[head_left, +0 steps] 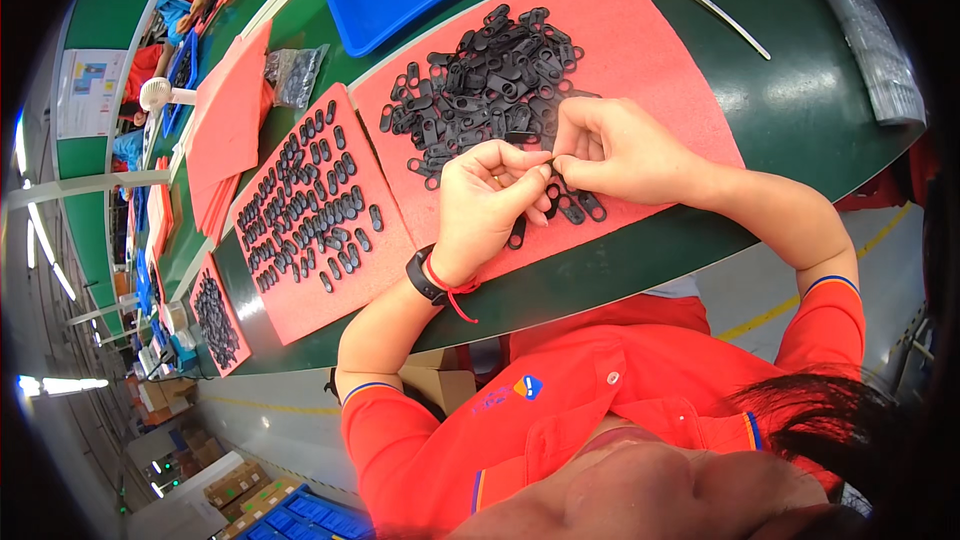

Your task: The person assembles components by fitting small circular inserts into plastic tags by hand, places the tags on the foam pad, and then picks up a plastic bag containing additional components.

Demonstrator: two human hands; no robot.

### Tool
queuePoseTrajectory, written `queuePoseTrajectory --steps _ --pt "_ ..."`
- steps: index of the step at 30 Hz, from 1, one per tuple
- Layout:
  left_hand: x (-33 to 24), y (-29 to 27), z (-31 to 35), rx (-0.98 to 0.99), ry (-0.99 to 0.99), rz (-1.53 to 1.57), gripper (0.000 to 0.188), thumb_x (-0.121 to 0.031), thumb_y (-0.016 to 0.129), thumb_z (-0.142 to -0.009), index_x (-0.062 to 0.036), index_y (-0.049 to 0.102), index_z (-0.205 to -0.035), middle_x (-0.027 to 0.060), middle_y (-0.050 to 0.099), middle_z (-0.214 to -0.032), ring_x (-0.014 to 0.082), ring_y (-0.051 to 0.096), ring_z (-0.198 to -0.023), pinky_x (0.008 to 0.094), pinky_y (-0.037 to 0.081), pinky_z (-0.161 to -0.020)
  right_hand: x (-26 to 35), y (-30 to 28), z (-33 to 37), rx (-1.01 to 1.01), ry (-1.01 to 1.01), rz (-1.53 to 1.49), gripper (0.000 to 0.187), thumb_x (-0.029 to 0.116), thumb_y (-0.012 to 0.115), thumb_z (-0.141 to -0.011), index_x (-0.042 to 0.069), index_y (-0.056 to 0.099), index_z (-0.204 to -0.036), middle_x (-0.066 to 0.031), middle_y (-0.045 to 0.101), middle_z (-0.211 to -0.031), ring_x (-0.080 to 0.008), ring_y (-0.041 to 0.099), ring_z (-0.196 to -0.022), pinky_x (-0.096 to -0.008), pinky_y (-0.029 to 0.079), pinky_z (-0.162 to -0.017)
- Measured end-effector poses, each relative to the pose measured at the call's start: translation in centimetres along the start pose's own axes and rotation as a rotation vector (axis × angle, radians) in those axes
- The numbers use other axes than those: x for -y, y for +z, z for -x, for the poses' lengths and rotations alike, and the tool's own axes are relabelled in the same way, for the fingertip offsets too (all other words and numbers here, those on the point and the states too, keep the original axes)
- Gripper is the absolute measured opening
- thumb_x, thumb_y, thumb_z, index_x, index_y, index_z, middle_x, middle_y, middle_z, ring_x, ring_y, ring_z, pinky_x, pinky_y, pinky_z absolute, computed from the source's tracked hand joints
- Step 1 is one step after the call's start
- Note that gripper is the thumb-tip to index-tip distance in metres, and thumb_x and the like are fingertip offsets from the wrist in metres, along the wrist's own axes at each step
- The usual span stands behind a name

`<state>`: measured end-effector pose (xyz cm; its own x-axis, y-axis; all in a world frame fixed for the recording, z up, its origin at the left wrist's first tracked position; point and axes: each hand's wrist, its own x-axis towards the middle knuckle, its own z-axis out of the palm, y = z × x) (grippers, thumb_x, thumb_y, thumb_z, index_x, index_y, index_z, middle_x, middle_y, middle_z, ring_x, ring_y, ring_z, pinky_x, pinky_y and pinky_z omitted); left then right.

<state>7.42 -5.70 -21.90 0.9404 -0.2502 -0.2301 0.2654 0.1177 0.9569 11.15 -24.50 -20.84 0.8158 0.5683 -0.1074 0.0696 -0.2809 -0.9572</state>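
Observation:
My left hand (485, 202) and my right hand (625, 152) meet fingertip to fingertip over the near edge of a pink foam sheet (655, 30). Both are closed in a pinch around a small black part, mostly hidden by the fingers. Beyond my hands lies a heap of loose black oval parts (495, 85), each with a ring-like hole at one end. A few more of these parts (592, 206) rest on the foam just under my fingers. To the left, a second pink foam sheet (390, 230) carries similar black parts (310, 185) in rows.
A blue tray (350, 10) stands at the back. White tweezers (715, 12) and a rolled clear plastic sheet (870, 40) lie at the right. Stacked pink foam (228, 120), a clear bag (295, 75) and a small white fan (158, 93) are left. Co-workers sit farther along the bench.

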Motion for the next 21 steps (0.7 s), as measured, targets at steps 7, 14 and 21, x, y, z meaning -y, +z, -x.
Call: queuePoseTrajectory --steps 7,14,21 --pt "-0.06 0.10 -0.02 -0.005 -0.006 0.017 0.011 0.000 0.061 -0.084 0.0040 0.061 -0.093 0.0082 0.064 -0.077 0.0088 0.059 -0.059 0.0196 0.050 -0.050 0.23 -0.05 0.07 0.002 0.021 -0.019 0.011 0.009 0.062 -0.078 0.001 0.053 -0.077 -0.0006 0.054 -0.067 -0.0049 0.048 -0.061 -0.0219 0.039 -0.052" --pt "-0.20 -0.11 -0.17 0.006 -0.014 0.075 0.014 0.000 0.062 -0.084 0.0041 0.061 -0.097 0.0082 0.064 -0.076 0.0092 0.060 -0.060 0.0200 0.050 -0.053 -0.19 -0.25 -0.16 0.000 0.027 -0.114 0.011 0.009 0.062 -0.079 0.003 0.054 -0.078 0.0018 0.053 -0.068 -0.0033 0.047 -0.061 -0.0202 0.037 -0.053" --pt "-0.17 -0.08 -0.30 0.015 -0.021 0.075 0.014 -0.001 0.062 -0.083 0.0033 0.061 -0.097 0.0071 0.064 -0.076 0.0082 0.059 -0.059 0.0187 0.049 -0.052 -0.17 -0.22 -0.20 -0.001 0.039 -0.079 0.011 0.010 0.062 -0.079 0.003 0.054 -0.078 0.0018 0.054 -0.068 -0.0028 0.047 -0.061 -0.0199 0.037 -0.052"
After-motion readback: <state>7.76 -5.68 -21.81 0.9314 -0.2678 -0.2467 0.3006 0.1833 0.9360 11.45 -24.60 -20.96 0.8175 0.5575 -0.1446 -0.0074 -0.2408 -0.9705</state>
